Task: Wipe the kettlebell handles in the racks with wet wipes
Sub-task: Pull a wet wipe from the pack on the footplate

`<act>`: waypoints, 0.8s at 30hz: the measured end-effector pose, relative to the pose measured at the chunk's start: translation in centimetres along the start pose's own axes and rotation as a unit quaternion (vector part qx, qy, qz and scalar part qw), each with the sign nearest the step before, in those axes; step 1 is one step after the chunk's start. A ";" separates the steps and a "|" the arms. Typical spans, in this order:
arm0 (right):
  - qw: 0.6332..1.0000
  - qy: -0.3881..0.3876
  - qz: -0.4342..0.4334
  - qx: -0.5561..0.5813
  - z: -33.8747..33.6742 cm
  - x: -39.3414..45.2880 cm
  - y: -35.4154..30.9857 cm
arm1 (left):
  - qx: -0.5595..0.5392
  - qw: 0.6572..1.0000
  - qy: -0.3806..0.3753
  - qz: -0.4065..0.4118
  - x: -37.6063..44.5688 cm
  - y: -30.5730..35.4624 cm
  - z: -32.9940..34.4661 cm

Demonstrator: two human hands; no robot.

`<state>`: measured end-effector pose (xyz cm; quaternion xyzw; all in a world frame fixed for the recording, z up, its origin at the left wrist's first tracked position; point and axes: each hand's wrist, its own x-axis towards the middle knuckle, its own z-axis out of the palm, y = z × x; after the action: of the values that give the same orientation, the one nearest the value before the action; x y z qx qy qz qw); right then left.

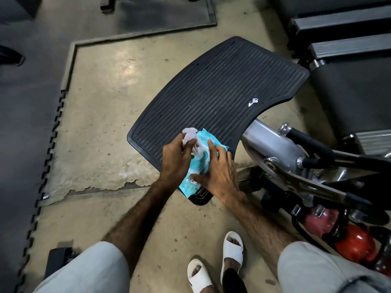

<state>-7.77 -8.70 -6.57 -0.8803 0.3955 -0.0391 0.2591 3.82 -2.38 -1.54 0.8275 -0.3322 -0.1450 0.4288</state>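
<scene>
A turquoise pack of wet wipes (pixel 202 166) lies on the near corner of a black ribbed rubber platform (pixel 218 92). My left hand (pixel 176 159) pinches a white wet wipe (pixel 189 136) that sticks up out of the pack's opening. My right hand (pixel 220 172) rests on the pack with fingers spread and thumb along its near side, holding it down. Two red kettlebells (pixel 357 244) sit low at the right edge, partly hidden behind black and metal bars; their handles are not plainly visible.
A small silver key (pixel 252 102) lies on the platform's right side. A machine's metal post and black levers (pixel 296 157) stand right of my hands. Grey interlocking mats (pixel 25 123) border the bare concrete floor at left. My white sandals (pixel 231 252) are below.
</scene>
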 end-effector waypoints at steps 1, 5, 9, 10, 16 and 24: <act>1.000 -0.006 0.002 -0.003 0.0 0.0 0.1 | -0.005 1.000 0.012 0.010 0.0 0.4 -0.2; 1.000 -0.014 0.005 0.005 -0.1 0.2 0.0 | -0.045 0.996 0.078 0.002 0.1 1.2 -1.2; 0.999 -0.038 0.023 0.008 -0.6 0.2 -0.5 | -0.146 0.986 0.080 -0.016 0.9 1.9 -2.7; 0.999 -0.045 0.023 0.002 -0.7 0.2 -0.5 | -0.163 0.985 0.054 -0.030 1.0 1.9 -2.8; 0.986 0.038 0.040 0.154 -2.9 -0.2 -0.3 | -0.284 0.940 -0.088 -0.166 0.1 3.6 -3.7; 0.829 -0.146 0.127 0.525 -14.1 -4.4 -3.1 | -0.344 0.888 -0.167 -0.254 -2.1 9.2 -7.1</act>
<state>-12.57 -9.80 7.73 -0.5496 0.3812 -0.0789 0.7392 2.11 -0.37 9.96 0.6476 -0.1066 -0.4899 0.5738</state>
